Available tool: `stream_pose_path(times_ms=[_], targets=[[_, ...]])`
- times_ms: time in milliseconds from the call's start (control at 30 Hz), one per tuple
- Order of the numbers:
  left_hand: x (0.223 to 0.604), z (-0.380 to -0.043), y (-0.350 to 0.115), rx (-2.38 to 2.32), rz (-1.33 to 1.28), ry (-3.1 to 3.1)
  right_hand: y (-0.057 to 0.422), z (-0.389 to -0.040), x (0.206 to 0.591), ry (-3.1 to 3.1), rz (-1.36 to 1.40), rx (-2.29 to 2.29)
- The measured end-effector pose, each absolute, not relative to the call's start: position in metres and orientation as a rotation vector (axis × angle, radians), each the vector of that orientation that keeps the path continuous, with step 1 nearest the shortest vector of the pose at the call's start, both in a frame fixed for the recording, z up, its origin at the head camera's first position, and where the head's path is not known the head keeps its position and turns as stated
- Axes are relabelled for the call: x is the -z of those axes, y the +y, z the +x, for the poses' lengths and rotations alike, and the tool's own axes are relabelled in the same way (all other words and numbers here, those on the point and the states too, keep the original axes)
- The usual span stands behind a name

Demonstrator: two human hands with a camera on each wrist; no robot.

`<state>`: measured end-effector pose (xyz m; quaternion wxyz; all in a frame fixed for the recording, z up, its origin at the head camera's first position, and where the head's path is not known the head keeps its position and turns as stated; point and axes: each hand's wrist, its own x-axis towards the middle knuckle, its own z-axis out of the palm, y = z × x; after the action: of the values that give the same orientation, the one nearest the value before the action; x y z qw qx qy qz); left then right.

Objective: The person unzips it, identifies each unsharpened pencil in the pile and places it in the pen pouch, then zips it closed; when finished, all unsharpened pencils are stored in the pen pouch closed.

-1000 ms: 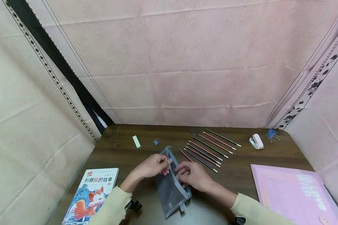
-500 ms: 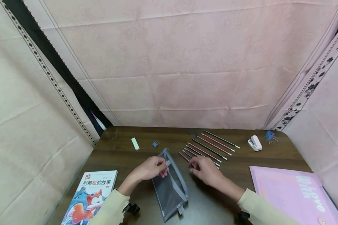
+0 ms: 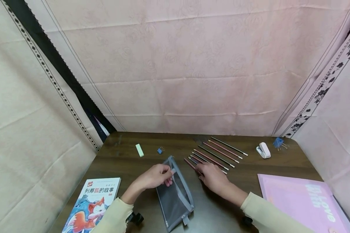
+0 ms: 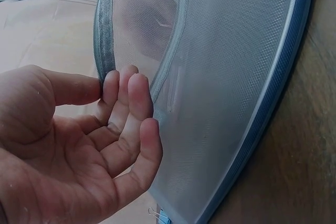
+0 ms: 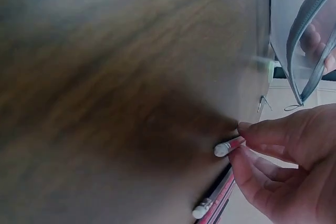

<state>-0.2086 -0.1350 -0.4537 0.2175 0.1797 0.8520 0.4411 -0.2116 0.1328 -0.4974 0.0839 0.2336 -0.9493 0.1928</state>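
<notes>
Mesh pouch [image 3: 175, 203] pinched by left hand [image 4: 94, 145], blue clip [image 3: 159, 151] beyond; right hand [image 5: 291, 156] pinches pencil [image 5: 229, 147], more pencils [image 3: 216, 156] alongside.

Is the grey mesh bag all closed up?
No, the grey mesh bag gapes open along its mouth, where the left hand pinches one edge.

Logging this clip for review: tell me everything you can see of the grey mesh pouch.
The grey, see-through mesh pouch has blue-grey edging and a small tab at its near end. Its long mouth gapes open. It rests slantwise on the dark brown wood-look table, its rim pinched by the person's left hand.
</notes>
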Motion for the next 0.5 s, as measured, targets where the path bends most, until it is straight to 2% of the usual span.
stream_pose_path(times_ms=[267,500], targets=[[0.453,-0.206,-0.137,-1.217,0.489,2.364,0.129,-0.214,0.496,-2.807,0.710,-0.552],[0.453,-0.205,-0.138,-1.217,0.502,2.364,0.124,-0.207,0.469,-2.635,0.630,-1.054]])
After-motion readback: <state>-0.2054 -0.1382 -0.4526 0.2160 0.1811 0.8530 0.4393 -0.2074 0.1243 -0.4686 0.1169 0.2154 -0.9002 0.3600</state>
